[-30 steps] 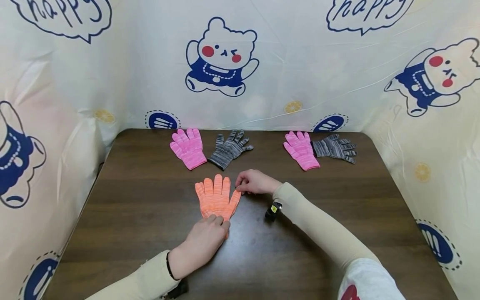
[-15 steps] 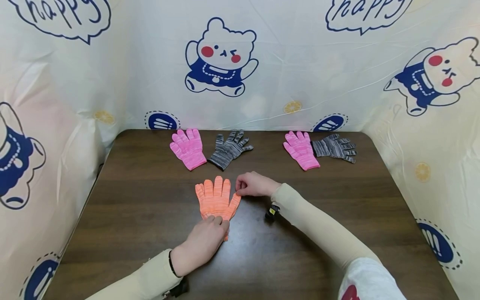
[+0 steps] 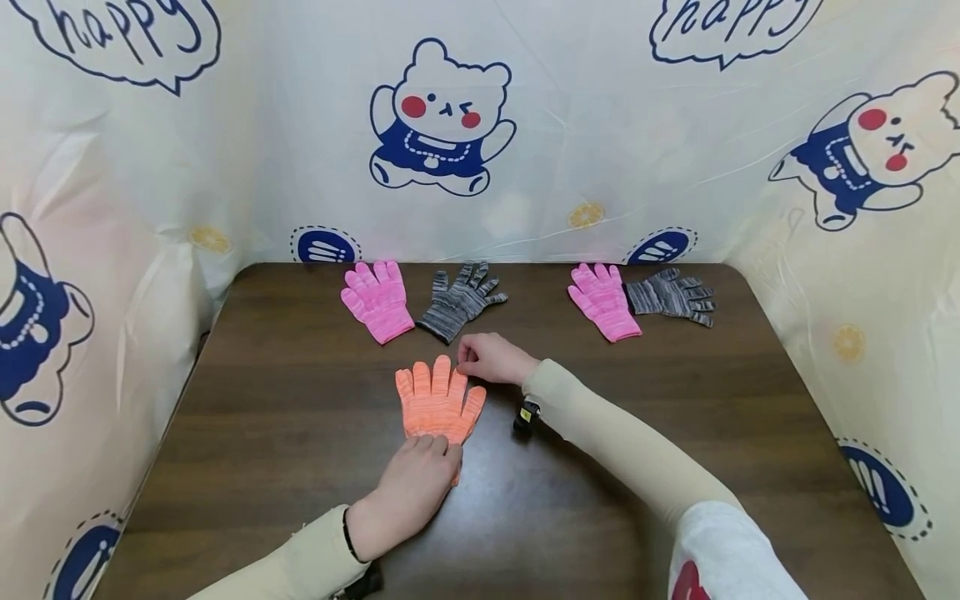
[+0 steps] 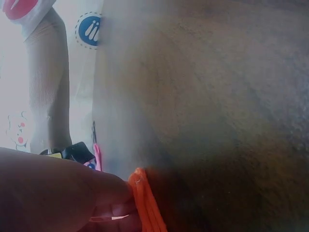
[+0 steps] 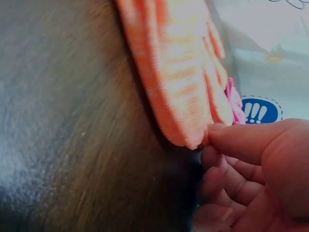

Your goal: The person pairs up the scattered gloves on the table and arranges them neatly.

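An orange knit glove [image 3: 437,407] lies on the dark wooden table with its fingers spread toward the far side. My left hand [image 3: 414,483] grips its cuff; in the left wrist view the folded orange cuff [image 4: 146,203] sits against the thumb. At the tip of the glove finger beside the glove's thumb is my right hand [image 3: 497,358]. The right wrist view has its thumb [image 5: 241,141] and forefinger pinching the end of an orange glove finger. Part of the cuff is hidden under the left hand.
Along the far table edge lie a pink glove [image 3: 377,302] and a grey striped glove [image 3: 460,302] at the left. Another pink glove [image 3: 604,302] and another grey glove [image 3: 670,297] lie at the right, touching. A printed curtain [image 3: 315,125] surrounds the table [image 3: 285,433].
The right hand has shifted left and slightly away from me, from the orange glove's thumb tip to the neighbouring fingertip. The left hand has stayed on the cuff.
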A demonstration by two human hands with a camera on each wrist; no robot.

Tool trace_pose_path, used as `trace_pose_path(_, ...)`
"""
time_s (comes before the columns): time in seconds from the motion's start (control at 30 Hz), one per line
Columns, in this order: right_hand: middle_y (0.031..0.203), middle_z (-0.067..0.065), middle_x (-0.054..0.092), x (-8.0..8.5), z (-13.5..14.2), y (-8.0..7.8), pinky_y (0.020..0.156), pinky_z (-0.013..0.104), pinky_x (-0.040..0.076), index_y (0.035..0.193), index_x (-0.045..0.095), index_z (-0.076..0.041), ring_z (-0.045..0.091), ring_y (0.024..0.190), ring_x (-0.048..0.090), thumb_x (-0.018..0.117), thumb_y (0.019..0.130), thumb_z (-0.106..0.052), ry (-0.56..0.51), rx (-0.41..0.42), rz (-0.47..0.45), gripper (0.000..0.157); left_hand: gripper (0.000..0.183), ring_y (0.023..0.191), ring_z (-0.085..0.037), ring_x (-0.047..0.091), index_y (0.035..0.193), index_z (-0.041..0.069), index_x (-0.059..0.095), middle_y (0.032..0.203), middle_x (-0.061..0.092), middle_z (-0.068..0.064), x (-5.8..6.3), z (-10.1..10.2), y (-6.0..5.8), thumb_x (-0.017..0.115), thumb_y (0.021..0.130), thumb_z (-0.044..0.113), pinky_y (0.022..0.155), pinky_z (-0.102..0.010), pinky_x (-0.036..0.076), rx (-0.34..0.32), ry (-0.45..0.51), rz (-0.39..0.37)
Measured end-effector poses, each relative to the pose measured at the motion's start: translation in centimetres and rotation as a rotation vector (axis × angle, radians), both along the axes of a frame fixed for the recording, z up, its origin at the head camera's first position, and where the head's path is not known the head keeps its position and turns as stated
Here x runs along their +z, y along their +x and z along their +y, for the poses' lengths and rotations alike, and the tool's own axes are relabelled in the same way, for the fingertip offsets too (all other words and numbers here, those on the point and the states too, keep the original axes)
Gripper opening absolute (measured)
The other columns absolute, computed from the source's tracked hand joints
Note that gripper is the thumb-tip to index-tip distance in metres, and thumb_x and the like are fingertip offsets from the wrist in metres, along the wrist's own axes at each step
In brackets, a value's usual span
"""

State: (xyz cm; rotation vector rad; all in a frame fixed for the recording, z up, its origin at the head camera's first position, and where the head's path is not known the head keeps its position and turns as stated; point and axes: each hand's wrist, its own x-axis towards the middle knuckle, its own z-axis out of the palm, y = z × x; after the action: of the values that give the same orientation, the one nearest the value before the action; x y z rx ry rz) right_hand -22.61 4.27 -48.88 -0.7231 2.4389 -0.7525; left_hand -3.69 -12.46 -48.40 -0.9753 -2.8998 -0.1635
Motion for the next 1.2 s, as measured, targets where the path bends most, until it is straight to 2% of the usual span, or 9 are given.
trace_pose_path(0.1, 0.083, 0.001, 0.064, 0.0, -0.3, 0.1, 0.066, 0.026, 0.047, 0.097, 0.065, -0.012, 0.014, 0.07, 0.056, 0.072, 0.1, -0.02, 0.041, -0.019, 0.04, 0.011, 0.02, 0.068, -0.02, 0.051, 0.082, 0.013, 0.061, 0.073, 0.051, -0.002, 0.0, 0.1, 0.1, 0.079, 0.09, 0.012, 0.066, -0.034, 0.045, 0.004, -0.015, -0.014)
trace_pose_path(0.23, 0.085, 0.0, 0.065, 0.5, -0.9, 0.2, 0.066, 0.026, 0.047, 0.102, 0.066, -0.012, 0.014, 0.071, 0.057, 0.071, 0.1, -0.022, 0.069, -0.031, 0.092, 0.012, 0.017, 0.069, -0.021, 0.053, 0.084, 0.012, 0.061, 0.075, 0.052, -0.003, 0.0, 0.2, 0.2, 0.076, 0.092, 0.007, 0.066, -0.035, 0.046, 0.005, -0.02, -0.017)
trace_pose_path(0.43, 0.091, 0.001, 0.067, 1.1, -2.0, 0.0, 0.068, 0.025, 0.049, 0.115, 0.067, -0.01, 0.013, 0.075, 0.059, 0.068, 0.103, -0.025, -0.002, 0.008, 0.05, 0.019, 0.017, 0.069, -0.022, 0.053, 0.083, 0.011, 0.061, 0.075, 0.053, -0.004, 0.1, 0.0, 0.2, 0.075, 0.091, 0.006, 0.065, -0.036, 0.046, 0.002, -0.007, -0.013)
trace_pose_path(0.63, 0.084, 0.0, 0.062, 1.4, -3.0, -0.3, 0.065, 0.024, 0.044, 0.102, 0.065, -0.01, 0.012, 0.071, 0.055, 0.068, 0.102, -0.021, 0.041, 0.015, 0.039, 0.011, 0.015, 0.069, -0.021, 0.051, 0.085, 0.012, 0.062, 0.075, 0.052, -0.003, 0.3, 0.1, 0.1, 0.074, 0.093, 0.005, 0.065, -0.035, 0.046, -0.004, -0.007, -0.05)
trace_pose_path(0.8, 0.086, 0.001, 0.063, 1.1, -3.4, -0.6, 0.065, 0.024, 0.045, 0.101, 0.064, -0.012, 0.013, 0.072, 0.056, 0.069, 0.102, -0.019, 0.015, 0.021, 0.038, 0.008, 0.014, 0.07, -0.021, 0.052, 0.086, 0.011, 0.063, 0.076, 0.053, -0.003, 0.3, 0.1, 0.0, 0.073, 0.093, 0.006, 0.065, -0.036, 0.047, -0.004, -0.015, -0.063)
trace_pose_path(0.9, 0.088, 0.0, 0.064, 0.7, -3.6, -0.7, 0.066, 0.024, 0.045, 0.105, 0.065, -0.012, 0.013, 0.073, 0.056, 0.069, 0.102, -0.023, 0.052, 0.024, 0.065, 0.012, 0.015, 0.07, -0.022, 0.052, 0.085, 0.01, 0.062, 0.076, 0.053, -0.004, 0.3, 0.1, 0.1, 0.074, 0.092, 0.005, 0.066, -0.037, 0.048, -0.001, -0.019, -0.061)
trace_pose_path(1.07, 0.099, 0.002, 0.068, 0.5, -3.8, -0.6, 0.074, 0.03, 0.052, 0.121, 0.063, -0.011, 0.014, 0.081, 0.061, 0.068, 0.103, -0.026, 0.115, -0.034, 0.146, 0.024, 0.017, 0.069, -0.023, 0.053, 0.085, 0.011, 0.061, 0.076, 0.053, -0.004, 0.1, 0.2, 0.1, 0.077, 0.091, 0.009, 0.066, -0.037, 0.048, -0.01, -0.007, -0.027)
trace_pose_path(1.13, 0.104, 0.002, 0.069, 0.7, -4.1, -0.4, 0.077, 0.033, 0.054, 0.124, 0.062, -0.011, 0.014, 0.085, 0.063, 0.066, 0.104, -0.026, 0.119, -0.017, 0.187, 0.026, 0.017, 0.07, -0.023, 0.053, 0.085, 0.011, 0.061, 0.076, 0.053, -0.004, 0.0, 0.2, 0.1, 0.077, 0.09, 0.009, 0.067, -0.037, 0.048, -0.012, -0.002, -0.014)
trace_pose_path(1.2, 0.107, 0.002, 0.071, 1.1, -4.7, 0.1, 0.078, 0.035, 0.055, 0.123, 0.063, -0.013, 0.014, 0.088, 0.065, 0.064, 0.105, -0.028, 0.133, 0.034, 0.223, 0.023, 0.016, 0.07, -0.023, 0.053, 0.085, 0.01, 0.062, 0.076, 0.053, -0.004, -0.1, 0.1, 0.1, 0.077, 0.089, 0.01, 0.067, -0.038, 0.049, -0.014, 0.001, -0.003)
